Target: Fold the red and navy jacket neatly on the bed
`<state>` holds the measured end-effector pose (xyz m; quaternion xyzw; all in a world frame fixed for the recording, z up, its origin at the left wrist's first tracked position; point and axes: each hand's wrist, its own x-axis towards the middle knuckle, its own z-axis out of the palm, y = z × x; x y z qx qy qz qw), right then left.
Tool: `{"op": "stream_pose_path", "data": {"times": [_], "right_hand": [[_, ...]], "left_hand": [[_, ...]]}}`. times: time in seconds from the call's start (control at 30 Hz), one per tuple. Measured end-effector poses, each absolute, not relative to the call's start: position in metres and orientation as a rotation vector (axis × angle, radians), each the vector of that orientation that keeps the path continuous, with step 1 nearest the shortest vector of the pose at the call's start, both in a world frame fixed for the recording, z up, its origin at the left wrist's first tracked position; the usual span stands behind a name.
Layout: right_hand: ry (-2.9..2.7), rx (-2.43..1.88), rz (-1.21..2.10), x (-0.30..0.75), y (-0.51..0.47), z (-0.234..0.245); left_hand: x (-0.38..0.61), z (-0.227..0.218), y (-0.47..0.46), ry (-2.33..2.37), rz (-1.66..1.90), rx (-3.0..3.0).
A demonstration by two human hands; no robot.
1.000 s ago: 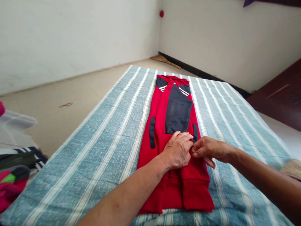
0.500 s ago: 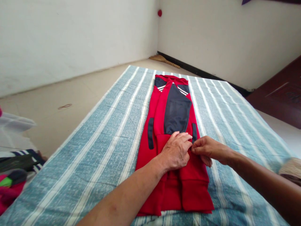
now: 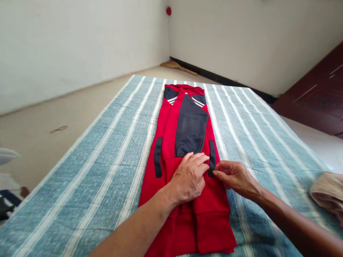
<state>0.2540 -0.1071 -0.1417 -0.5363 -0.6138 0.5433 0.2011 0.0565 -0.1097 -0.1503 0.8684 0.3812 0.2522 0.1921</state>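
A red garment [image 3: 171, 142] with a dark navy panel and white stripes lies folded lengthwise into a narrow strip on the blue striped sheet [image 3: 107, 150]. My left hand [image 3: 187, 176] rests flat on the middle of the garment, fingers stretched forward and pressing the cloth. My right hand [image 3: 233, 176] is beside it on the right, with thumb and fingers pinched on the red fabric at the garment's right edge near a dark pocket strip.
A beige folded cloth [image 3: 328, 194] lies at the sheet's right edge. The bare floor [image 3: 53, 114] and white walls lie to the left and behind. A dark wooden door [image 3: 316, 100] stands at the right. Some clothes [image 3: 6, 203] show at the far left edge.
The view has shifted right and slightly down, so the pile of clothes at the left has nearly left the picture. Both hands stay in the same place on the garment.
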Motion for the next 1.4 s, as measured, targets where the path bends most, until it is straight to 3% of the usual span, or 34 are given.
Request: {"op": "stream_pose_path", "data": {"times": [0.23, 0.8, 0.97, 1.17, 1.4], "right_hand": [[-2.06, -1.585, 1.009, 0.26, -0.114, -0.148], [-2.078, -1.596, 0.828, 0.259, -0.122, -0.154], [-2.067, -1.448, 0.731, 0.263, -0.128, -0.159], [-2.146, -1.105, 0.246, 0.264, -0.141, -0.159], [-2.233, -0.991, 0.042, 0.261, -0.145, -0.158]], "left_hand": [[0.055, -0.145, -0.11, 1.071, 0.713, 2.403], [0.059, -0.141, -0.109, 1.139, 0.61, 2.405], [0.061, -0.142, -0.11, 1.175, 0.626, 2.413], [0.063, -0.143, -0.111, 1.205, 0.648, 2.429], [0.063, -0.143, -0.111, 1.199, 0.666, 2.43]]}}
